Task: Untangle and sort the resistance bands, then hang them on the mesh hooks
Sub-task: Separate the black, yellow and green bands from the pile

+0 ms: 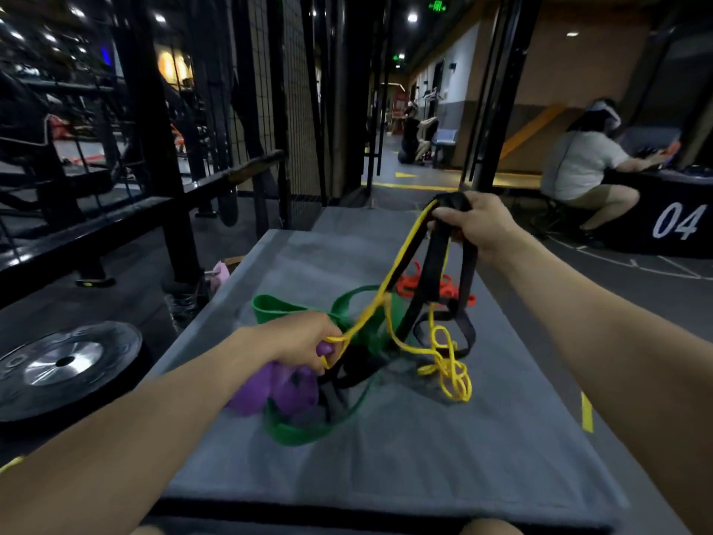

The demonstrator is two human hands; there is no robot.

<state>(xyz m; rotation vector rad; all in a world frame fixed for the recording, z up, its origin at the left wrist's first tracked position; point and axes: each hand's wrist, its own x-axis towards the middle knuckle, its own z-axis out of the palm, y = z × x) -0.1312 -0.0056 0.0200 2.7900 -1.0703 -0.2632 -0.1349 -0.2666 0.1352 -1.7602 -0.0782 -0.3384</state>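
While your right hand (476,222) grips the black band (434,264) and lifts its loops above the grey mat (443,457), your left hand (304,335) pinches the thin yellow band (405,245), which runs taut between both hands and trails into a knot on the mat. Green (277,307), purple (254,391) and orange (413,281) bands lie tangled on the mat, a mesh panel (297,98) standing beyond.

— What are we seeing around us?
— We're looking down a dim corridor with ceiling spotlights (412,18) glowing, a black wire mesh panel (266,90) standing left, and a weight plate (63,361) lying on the dark floor (115,272).
— And right?
— A black box marked 04 (671,225).
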